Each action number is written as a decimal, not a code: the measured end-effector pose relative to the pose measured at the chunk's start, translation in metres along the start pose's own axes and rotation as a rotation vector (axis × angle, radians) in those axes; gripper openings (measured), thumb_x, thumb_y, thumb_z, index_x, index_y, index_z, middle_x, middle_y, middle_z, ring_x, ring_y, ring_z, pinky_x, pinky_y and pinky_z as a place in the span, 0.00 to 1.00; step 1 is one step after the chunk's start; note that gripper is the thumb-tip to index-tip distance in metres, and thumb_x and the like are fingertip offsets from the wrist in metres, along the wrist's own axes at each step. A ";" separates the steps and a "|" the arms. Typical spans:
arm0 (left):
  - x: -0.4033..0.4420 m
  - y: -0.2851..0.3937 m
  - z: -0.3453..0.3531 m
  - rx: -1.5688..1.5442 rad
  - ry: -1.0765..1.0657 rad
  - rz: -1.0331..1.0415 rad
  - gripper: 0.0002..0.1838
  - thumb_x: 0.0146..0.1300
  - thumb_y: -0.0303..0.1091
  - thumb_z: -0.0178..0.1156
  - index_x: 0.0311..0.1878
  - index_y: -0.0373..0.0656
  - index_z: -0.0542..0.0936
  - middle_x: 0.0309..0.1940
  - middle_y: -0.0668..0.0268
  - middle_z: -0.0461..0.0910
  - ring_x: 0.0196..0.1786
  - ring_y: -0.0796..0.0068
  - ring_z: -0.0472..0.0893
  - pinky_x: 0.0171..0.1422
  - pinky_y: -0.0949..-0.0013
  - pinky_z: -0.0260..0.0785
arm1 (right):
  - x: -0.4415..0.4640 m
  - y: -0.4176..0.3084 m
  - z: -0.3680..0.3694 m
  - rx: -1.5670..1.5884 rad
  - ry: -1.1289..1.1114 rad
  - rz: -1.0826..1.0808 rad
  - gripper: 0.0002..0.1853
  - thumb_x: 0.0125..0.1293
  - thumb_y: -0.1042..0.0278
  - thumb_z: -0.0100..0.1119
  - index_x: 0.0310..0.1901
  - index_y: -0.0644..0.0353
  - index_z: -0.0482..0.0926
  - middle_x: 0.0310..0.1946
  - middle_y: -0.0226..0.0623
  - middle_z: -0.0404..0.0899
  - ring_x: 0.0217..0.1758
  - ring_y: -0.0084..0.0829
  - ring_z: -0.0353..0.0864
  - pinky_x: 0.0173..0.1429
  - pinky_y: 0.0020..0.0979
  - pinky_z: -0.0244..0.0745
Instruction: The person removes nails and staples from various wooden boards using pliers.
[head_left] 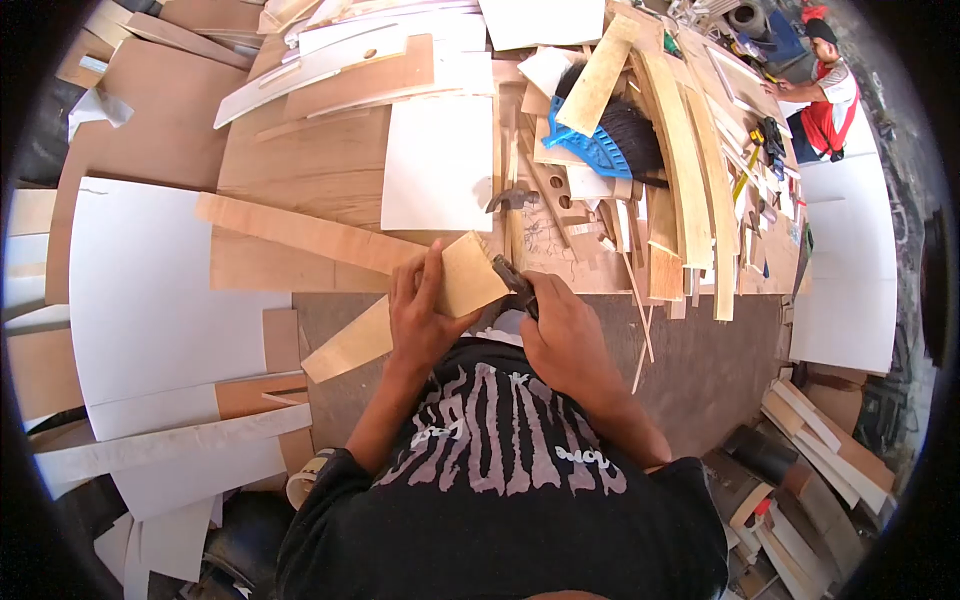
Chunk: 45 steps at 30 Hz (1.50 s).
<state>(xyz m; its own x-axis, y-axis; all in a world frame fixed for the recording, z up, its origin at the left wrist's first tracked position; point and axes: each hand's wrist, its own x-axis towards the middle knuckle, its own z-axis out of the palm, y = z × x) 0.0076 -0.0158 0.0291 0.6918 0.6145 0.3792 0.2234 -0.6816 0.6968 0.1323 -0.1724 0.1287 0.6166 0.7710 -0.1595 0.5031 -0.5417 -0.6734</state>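
My left hand (422, 310) is closed around a pale wooden board (355, 340), its thumb and fingers pressing on the broad face near one end. The board slants from lower left up to the table's front edge. In my right hand (562, 338) are dark metal pliers (511, 280), their head against the board's right-hand edge; my fingers hide most of the handles. A thin reddish wood strip (310, 232) runs from the left toward my left hand, partly hidden behind it. Just beyond the board lies a claw hammer (514, 200) on the worktable (290, 265).
Long wooden planks (682, 160) are piled at the right, beside a blue brush (596, 150) with dark bristles. White panels (440, 165) lie on the table, and a large white sheet (150, 290) stands left. Another person (828, 100) works at the far right.
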 end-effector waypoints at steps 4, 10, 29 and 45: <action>-0.001 -0.007 -0.009 0.019 -0.014 0.027 0.56 0.37 0.35 0.85 0.75 0.40 0.71 0.57 0.54 0.77 0.57 0.51 0.77 0.63 0.54 0.73 | -0.004 -0.013 0.015 -0.085 0.068 0.047 0.19 0.69 0.70 0.57 0.59 0.67 0.75 0.50 0.58 0.80 0.51 0.62 0.82 0.54 0.53 0.77; -0.006 -0.018 -0.019 0.018 -0.040 0.023 0.57 0.39 0.35 0.86 0.76 0.41 0.69 0.58 0.52 0.76 0.59 0.52 0.78 0.63 0.54 0.74 | -0.005 -0.025 0.032 -0.195 0.162 0.037 0.17 0.73 0.56 0.62 0.50 0.64 0.78 0.39 0.50 0.84 0.39 0.56 0.88 0.43 0.50 0.83; -0.006 -0.021 -0.022 0.079 -0.014 0.007 0.57 0.38 0.35 0.85 0.76 0.42 0.70 0.57 0.53 0.77 0.59 0.51 0.76 0.65 0.52 0.71 | 0.004 -0.035 0.033 -0.450 0.269 -0.092 0.15 0.66 0.60 0.70 0.48 0.62 0.83 0.38 0.40 0.83 0.47 0.43 0.82 0.45 0.42 0.82; -0.005 -0.006 -0.010 0.054 0.013 0.005 0.55 0.39 0.35 0.85 0.75 0.40 0.70 0.57 0.53 0.76 0.60 0.52 0.76 0.66 0.53 0.72 | 0.005 -0.007 0.028 -0.483 0.272 -0.154 0.17 0.69 0.57 0.67 0.49 0.61 0.79 0.40 0.43 0.82 0.43 0.51 0.85 0.44 0.47 0.80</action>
<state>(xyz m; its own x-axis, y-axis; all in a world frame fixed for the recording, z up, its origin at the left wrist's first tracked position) -0.0041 -0.0110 0.0292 0.6844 0.6156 0.3907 0.2569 -0.7051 0.6609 0.1152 -0.1552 0.1119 0.6158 0.7736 0.1491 0.7795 -0.5708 -0.2581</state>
